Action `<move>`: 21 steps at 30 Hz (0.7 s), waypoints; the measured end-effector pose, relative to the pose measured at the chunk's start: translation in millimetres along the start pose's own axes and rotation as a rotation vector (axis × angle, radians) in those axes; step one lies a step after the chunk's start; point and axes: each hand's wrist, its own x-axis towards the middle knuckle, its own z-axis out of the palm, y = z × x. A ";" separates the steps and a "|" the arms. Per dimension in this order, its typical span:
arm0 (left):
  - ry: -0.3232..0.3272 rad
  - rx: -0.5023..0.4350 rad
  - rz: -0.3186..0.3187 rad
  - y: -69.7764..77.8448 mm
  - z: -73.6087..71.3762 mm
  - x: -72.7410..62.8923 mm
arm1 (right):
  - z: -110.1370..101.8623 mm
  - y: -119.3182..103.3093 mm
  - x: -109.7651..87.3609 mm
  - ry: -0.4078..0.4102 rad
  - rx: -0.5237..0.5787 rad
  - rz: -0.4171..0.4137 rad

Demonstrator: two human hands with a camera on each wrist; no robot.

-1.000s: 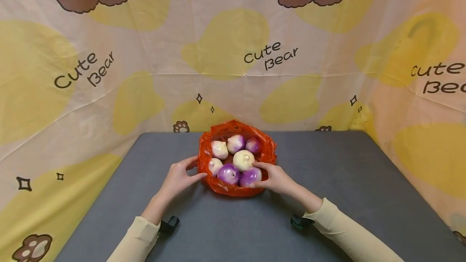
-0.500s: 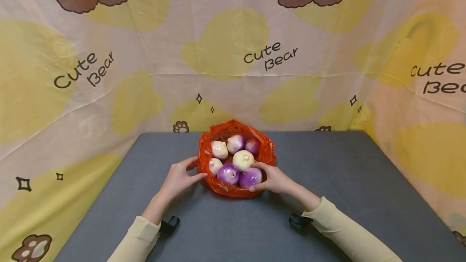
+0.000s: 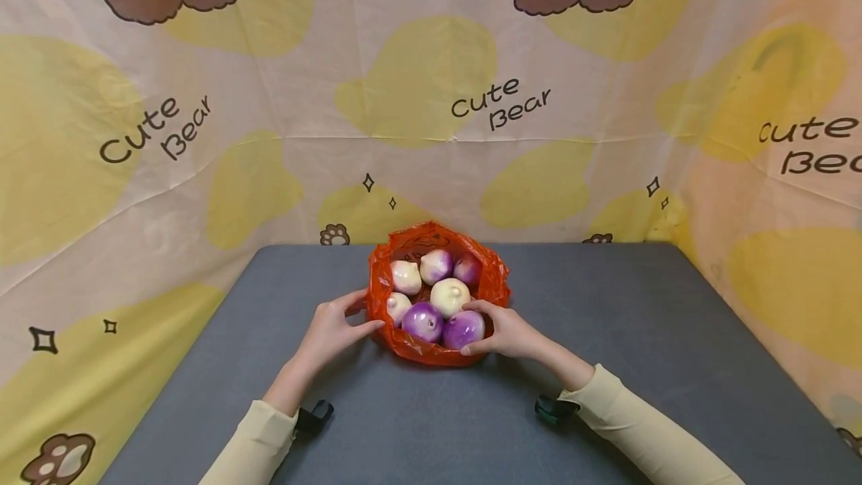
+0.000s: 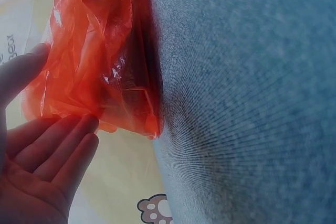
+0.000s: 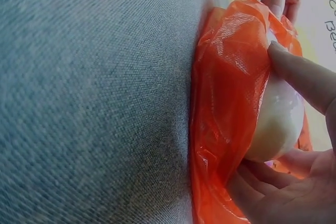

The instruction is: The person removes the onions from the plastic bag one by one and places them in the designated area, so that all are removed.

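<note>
Steadying the red bag [image 3: 423, 353], it seems, the left hand [image 3: 331, 325] grips its nine-o'clock side; the right hand [image 3: 509, 331] has its fingers round the five-o'clock onion [image 3: 464, 329].

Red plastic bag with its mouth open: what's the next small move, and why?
I'd probably lift the glossy round purple-and-white onion gently with the right hand: its thumb and fingers already flank it, it sits at the front of the open red plastic bag, and the left hand touches the bag's left side.
</note>
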 end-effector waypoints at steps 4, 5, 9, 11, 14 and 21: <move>0.003 0.001 0.004 -0.3 0.6 0.8 | -1.9 0.2 -0.2 0.000 0.000 0.003; 0.004 0.003 0.006 -0.5 0.7 1.0 | -2.5 0.1 -0.4 0.003 0.000 0.003; 0.009 0.003 0.020 -1.0 1.3 1.8 | -5.2 -1.3 -1.3 0.013 0.001 -0.009; 0.010 0.006 0.025 -1.5 1.4 2.1 | -6.4 -1.8 -1.9 0.020 0.002 -0.019; 0.011 0.005 0.029 -1.7 1.3 2.2 | -7.7 -2.9 -2.6 0.026 0.012 -0.027; 0.004 -0.019 0.010 -0.5 -0.7 1.5 | -11.1 -6.2 -2.1 0.030 0.038 -0.038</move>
